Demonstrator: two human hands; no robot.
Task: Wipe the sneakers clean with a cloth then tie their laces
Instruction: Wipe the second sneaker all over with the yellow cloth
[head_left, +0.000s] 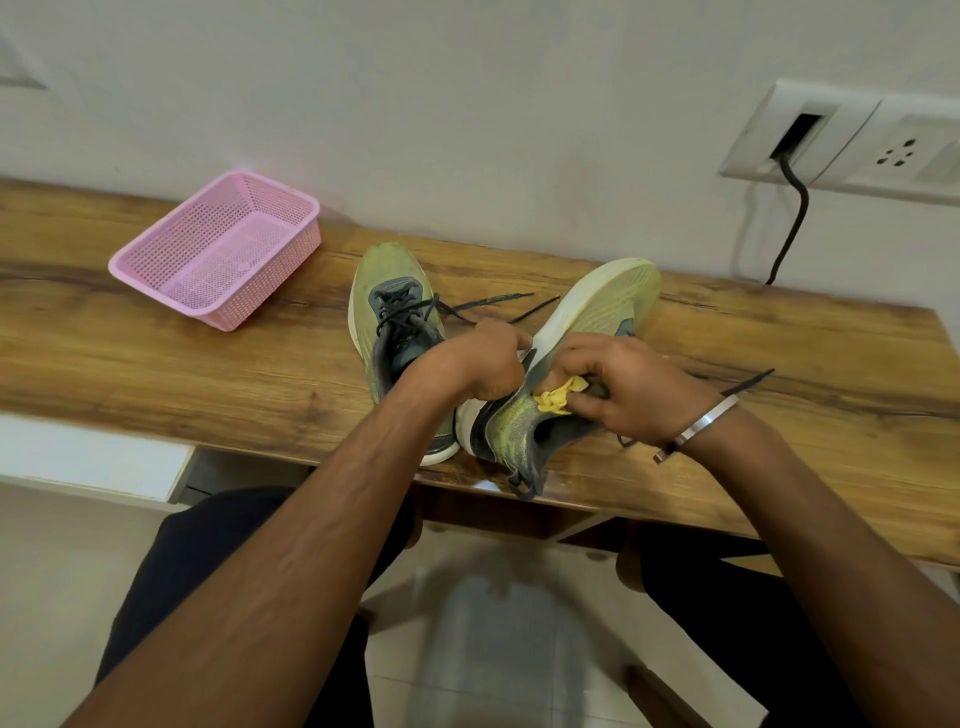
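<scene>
1. Head view: two sneakers on the wooden table (156, 332). The right sneaker (587, 332) is tipped onto its side, pale sole facing left; likely rolled over so the cloth can reach its upper.
2. Left hand (483, 361) is curled around the tipped shoe's sole edge near mid-length. It appears to be bracing the shoe so that it does not slide under rubbing.
3. Right hand (623, 389) is closed on a bunched yellow cloth (558, 397), pressed to the green knit just ahead of the collar. Bunching probably gives a firm pad for scrubbing.
4. Long axis of the held shoe: toe points away and to the right, toward the wall; heel at the near table edge, slightly overhanging it.
5. Left sneaker (392, 322) stands upright just beside the other, toe away toward the wall, heel toward the person. Its dark laces (488, 304) lie loose on the table, untied.
6. Pink basket (218, 249) sits well apart to the left, apparently empty.
7. Judgement: wiping stage under way; lacing not yet begun.
</scene>
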